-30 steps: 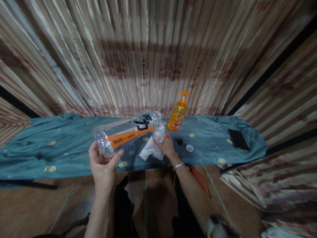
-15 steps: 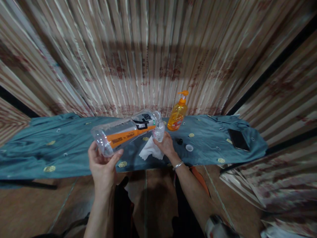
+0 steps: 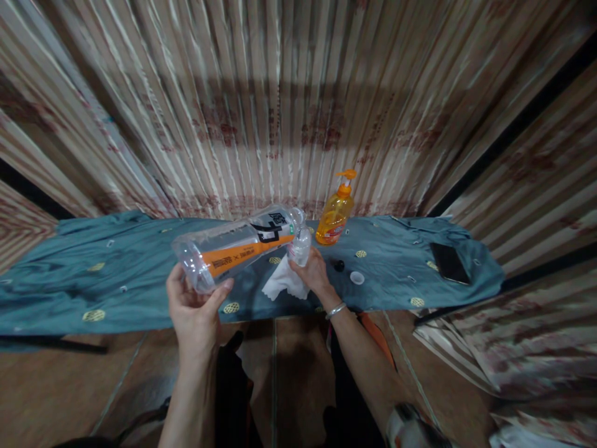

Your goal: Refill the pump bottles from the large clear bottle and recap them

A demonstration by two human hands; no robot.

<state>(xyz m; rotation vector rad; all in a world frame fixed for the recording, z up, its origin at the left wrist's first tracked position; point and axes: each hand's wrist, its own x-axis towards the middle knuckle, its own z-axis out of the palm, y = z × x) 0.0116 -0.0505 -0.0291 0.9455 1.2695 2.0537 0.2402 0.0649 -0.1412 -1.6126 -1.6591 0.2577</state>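
My left hand grips the base end of a large clear plastic bottle with an orange and black label. The bottle lies tilted in the air, its neck pointing right and slightly up. My right hand is wrapped round a small clear plastic bottle, which stands roughly upright below the large bottle's mouth. The two mouths meet or overlap; whether they touch I cannot tell. Beneath the small bottle, a white cloth or tissue is spread on the table. Any liquid passing between the bottles is too faint to make out.
An orange pump bottle stands behind my right hand. Near my right wrist lie a small black cap and a white cap. Further right is a black phone on the teal tablecloth. A striped curtain hangs behind.
Both hands and both bottles stay in nearly the same place. Only a slight shift of the view shows.
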